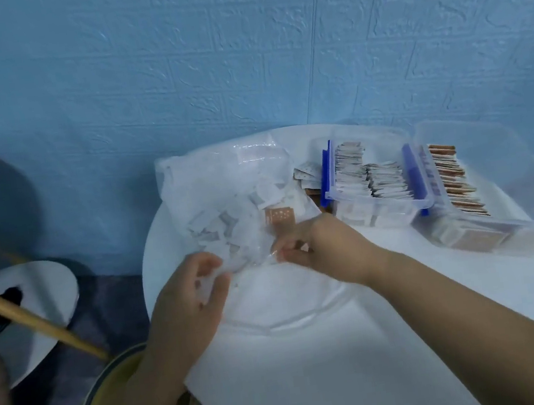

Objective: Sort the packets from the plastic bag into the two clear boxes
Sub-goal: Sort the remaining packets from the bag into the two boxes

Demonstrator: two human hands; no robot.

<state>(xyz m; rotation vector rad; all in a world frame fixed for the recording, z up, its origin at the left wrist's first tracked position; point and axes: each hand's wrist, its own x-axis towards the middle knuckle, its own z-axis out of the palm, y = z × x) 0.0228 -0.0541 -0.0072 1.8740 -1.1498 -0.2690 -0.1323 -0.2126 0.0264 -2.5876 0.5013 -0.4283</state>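
Head view: both hands (pixel 186 301) (pixel 320 246) pinch the plastic bag (pixel 222 188) on a white table (pixel 315 351) by a blue wall (pixel 236 51).

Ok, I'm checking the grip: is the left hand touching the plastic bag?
Touching. The head view shows the left hand with its fingers curled round the crumpled near edge of the plastic bag.

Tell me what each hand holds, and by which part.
Both hold the plastic bag by its near edge: the left hand grips the left part of that edge, and the right hand pinches the right part.
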